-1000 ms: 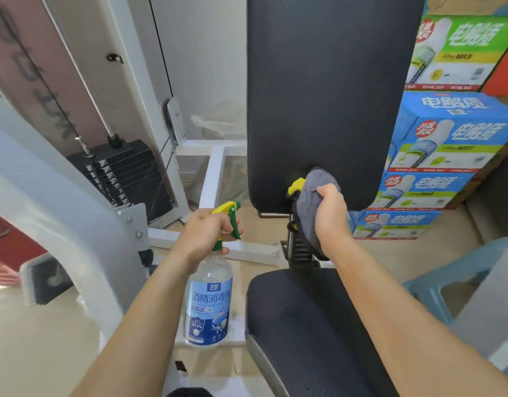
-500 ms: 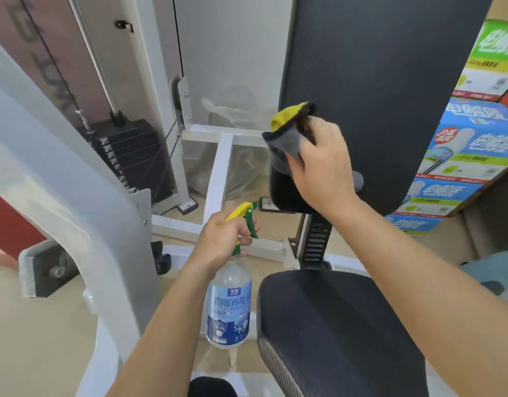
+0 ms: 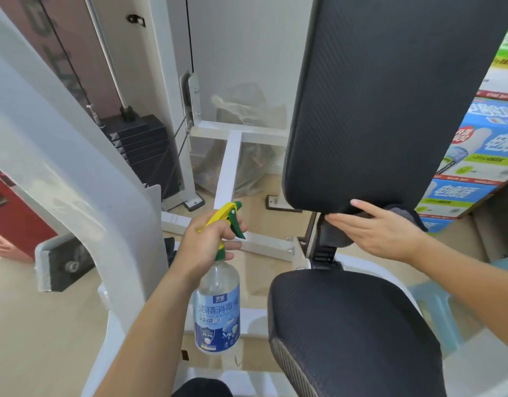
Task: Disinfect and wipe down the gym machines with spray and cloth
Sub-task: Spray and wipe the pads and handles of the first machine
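Nearest lies the black seat pad (image 3: 356, 325), and just left of it hangs the spray bottle (image 3: 218, 310), upright, its yellow-green trigger neck gripped by the curled fingers of the left hand (image 3: 210, 242). Farther on, the right hand (image 3: 381, 230), fingers straight and together, presses the grey cloth (image 3: 404, 214) against the bottom edge of the black backrest pad (image 3: 390, 96). Beyond stand the weight stack (image 3: 144, 150) at left and printed cartons (image 3: 476, 156) at right.
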A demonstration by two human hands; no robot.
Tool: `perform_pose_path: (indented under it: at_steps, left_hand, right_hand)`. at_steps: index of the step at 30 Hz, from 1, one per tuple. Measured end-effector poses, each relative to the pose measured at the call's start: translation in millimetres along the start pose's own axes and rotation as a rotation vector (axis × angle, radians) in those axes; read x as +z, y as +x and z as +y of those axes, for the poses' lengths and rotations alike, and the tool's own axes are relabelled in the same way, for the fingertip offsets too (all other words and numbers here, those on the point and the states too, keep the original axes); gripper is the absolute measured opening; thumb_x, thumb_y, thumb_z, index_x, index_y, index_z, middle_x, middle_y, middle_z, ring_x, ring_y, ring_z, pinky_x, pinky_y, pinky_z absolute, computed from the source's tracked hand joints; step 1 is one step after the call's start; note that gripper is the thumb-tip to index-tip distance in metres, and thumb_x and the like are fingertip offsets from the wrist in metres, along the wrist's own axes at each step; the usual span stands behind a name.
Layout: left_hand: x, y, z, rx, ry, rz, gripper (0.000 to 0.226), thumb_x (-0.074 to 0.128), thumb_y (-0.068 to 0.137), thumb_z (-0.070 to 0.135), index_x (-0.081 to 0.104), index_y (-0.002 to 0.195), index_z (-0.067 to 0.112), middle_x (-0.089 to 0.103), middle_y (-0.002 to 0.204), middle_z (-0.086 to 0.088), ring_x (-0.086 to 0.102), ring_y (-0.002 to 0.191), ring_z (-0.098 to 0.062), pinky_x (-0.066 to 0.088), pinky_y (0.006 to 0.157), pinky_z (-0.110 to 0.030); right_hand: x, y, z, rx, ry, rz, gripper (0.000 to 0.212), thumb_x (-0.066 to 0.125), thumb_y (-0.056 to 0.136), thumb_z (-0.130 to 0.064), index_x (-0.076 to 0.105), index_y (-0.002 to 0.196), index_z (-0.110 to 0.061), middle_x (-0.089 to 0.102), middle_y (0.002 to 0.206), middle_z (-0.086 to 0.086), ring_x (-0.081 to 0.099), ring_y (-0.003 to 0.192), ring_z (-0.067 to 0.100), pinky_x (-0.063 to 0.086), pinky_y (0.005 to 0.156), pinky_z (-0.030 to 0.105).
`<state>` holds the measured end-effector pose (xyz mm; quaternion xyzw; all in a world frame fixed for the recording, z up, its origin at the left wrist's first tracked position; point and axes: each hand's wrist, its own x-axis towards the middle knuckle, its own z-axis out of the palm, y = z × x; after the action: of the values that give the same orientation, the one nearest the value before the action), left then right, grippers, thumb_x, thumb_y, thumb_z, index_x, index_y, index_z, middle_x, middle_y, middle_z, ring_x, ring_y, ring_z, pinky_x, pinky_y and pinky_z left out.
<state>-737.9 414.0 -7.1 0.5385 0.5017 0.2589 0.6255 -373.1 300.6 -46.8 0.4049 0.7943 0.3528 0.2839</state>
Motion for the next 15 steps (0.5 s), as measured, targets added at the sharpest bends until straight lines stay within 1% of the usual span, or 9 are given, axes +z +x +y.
perform_pose_path:
  at_steps: [1,2,3,4,5,7,9,11,15]
  left_hand:
    - [1.6,-0.1,1.2,-0.001,-0.004,0.001,0.036,0.047,0.086,-0.003,0.074,0.100,0.017,0.080,0.100,-0.003,0.076,0.096,-0.033,0.052,0.069,-0.031]
    - [4.0,-0.7,2.5,0.001,-0.006,0.001,0.036,0.047,0.086,-0.003,0.073,0.101,0.016,0.080,0.101,-0.003,0.076,0.096,-0.034,0.052,0.069,-0.031]
    - [7.0,-1.6,3.8,0.002,-0.006,-0.003,0.036,0.047,0.086,-0.004,0.073,0.102,0.016,0.080,0.102,-0.004,0.075,0.096,-0.034,0.053,0.069,-0.031]
    - [10.5,-2.2,5.7,0.005,-0.007,-0.011,0.036,0.047,0.086,-0.004,0.072,0.104,0.015,0.080,0.103,-0.004,0.075,0.096,-0.035,0.054,0.069,-0.030]
    - [13.6,-2.2,7.6,0.008,-0.011,-0.017,0.037,0.047,0.086,-0.004,0.072,0.106,0.015,0.080,0.102,-0.004,0.075,0.096,-0.035,0.053,0.069,-0.030]
    - [17.2,-1.0,10.3,0.005,-0.024,-0.019,0.038,0.046,0.086,-0.004,0.072,0.105,0.014,0.080,0.099,-0.004,0.076,0.094,-0.036,0.052,0.067,-0.030]
    - [19.4,1.3,13.2,0.002,-0.042,-0.011,0.038,0.046,0.085,-0.004,0.073,0.103,0.015,0.081,0.097,-0.004,0.077,0.092,-0.037,0.050,0.068,-0.031]
    - [20.9,2.3,14.8,0.007,-0.047,-0.011,0.039,0.045,0.085,-0.004,0.073,0.108,0.013,0.081,0.098,-0.004,0.077,0.091,-0.035,0.050,0.068,-0.031]
    - [21.6,4.6,12.4,0.023,-0.028,-0.014,0.038,0.047,0.085,-0.004,0.073,0.105,0.014,0.081,0.099,-0.005,0.078,0.089,-0.033,0.052,0.070,-0.033]
  right_hand:
    - [-4.7,-9.5,4.7,0.016,0.013,0.096,0.042,0.034,0.098,-0.004,0.063,0.128,0.001,0.053,0.143,0.011,0.050,0.132,0.028,0.034,0.109,0.053]
    - [-14.7,-9.7,7.2,0.061,0.039,0.186,0.039,0.036,0.099,-0.004,0.069,0.120,-0.002,0.058,0.132,0.009,0.058,0.115,0.028,0.044,0.092,0.045]
    - [-26.9,-2.2,8.5,0.110,0.070,0.283,0.032,0.041,0.098,-0.004,0.071,0.109,-0.004,0.062,0.118,0.008,0.061,0.096,0.027,0.045,0.077,0.040]
    - [-40.7,10.0,9.4,0.155,0.106,0.376,0.025,0.046,0.096,-0.004,0.071,0.100,-0.006,0.063,0.105,0.008,0.059,0.081,0.027,0.044,0.068,0.038]
    - [-54.3,25.5,12.4,0.199,0.136,0.466,0.020,0.051,0.094,-0.003,0.070,0.093,-0.007,0.064,0.095,0.008,0.055,0.071,0.027,0.042,0.061,0.038]
    - [-75.9,60.6,23.7,0.309,0.193,0.604,0.015,0.058,0.091,-0.002,0.070,0.088,-0.008,0.065,0.085,0.010,0.051,0.063,0.027,0.041,0.057,0.039]
    - [-86.1,95.0,32.5,0.403,0.225,0.681,0.014,0.059,0.091,-0.003,0.072,0.090,-0.007,0.067,0.088,0.012,0.054,0.064,0.028,0.042,0.057,0.040]
    - [-81.9,118.2,27.9,0.419,0.192,0.662,0.015,0.057,0.093,-0.006,0.072,0.095,-0.007,0.067,0.091,0.010,0.053,0.067,0.028,0.040,0.059,0.039]
    - [-55.7,104.1,13.3,0.295,0.148,0.582,0.021,0.057,0.094,-0.009,0.070,0.109,-0.013,0.065,0.095,0.002,0.054,0.071,0.024,0.039,0.057,0.037]
